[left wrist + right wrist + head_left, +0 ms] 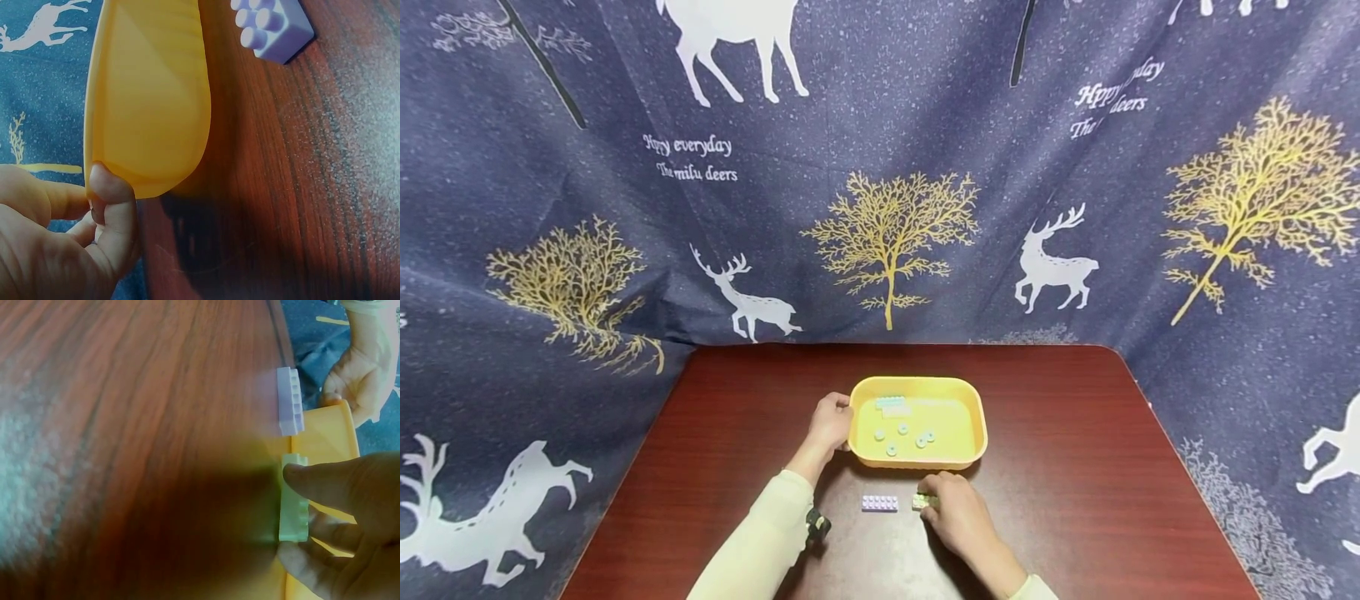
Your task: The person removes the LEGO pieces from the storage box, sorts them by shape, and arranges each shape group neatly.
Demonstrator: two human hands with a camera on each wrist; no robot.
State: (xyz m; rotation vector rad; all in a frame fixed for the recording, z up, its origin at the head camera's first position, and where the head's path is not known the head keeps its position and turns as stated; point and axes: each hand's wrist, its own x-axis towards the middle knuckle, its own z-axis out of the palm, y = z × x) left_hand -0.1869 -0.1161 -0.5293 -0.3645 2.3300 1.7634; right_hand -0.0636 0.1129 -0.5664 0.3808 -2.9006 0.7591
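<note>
My left hand (831, 423) pinches the left rim of a yellow plastic tub (917, 462); in the left wrist view a thumb and fingers grip its edge. Just in front of the tub, my right hand (958, 512) holds a light green building brick (292, 509) by its ends, the thumb at one and a finger at the other. The brick is at the tabletop, partly covered by the hand in the head view. To its left a purple building brick (880, 503) lies studs up on the table, touched by neither hand.
Inside the tub are a teal brick (891, 402), a pale brick (897, 412) beside it and several small round pieces (903, 428). The reddish-brown table (1060, 433) backs onto a dark blue cloth (925, 125) printed with deer and trees.
</note>
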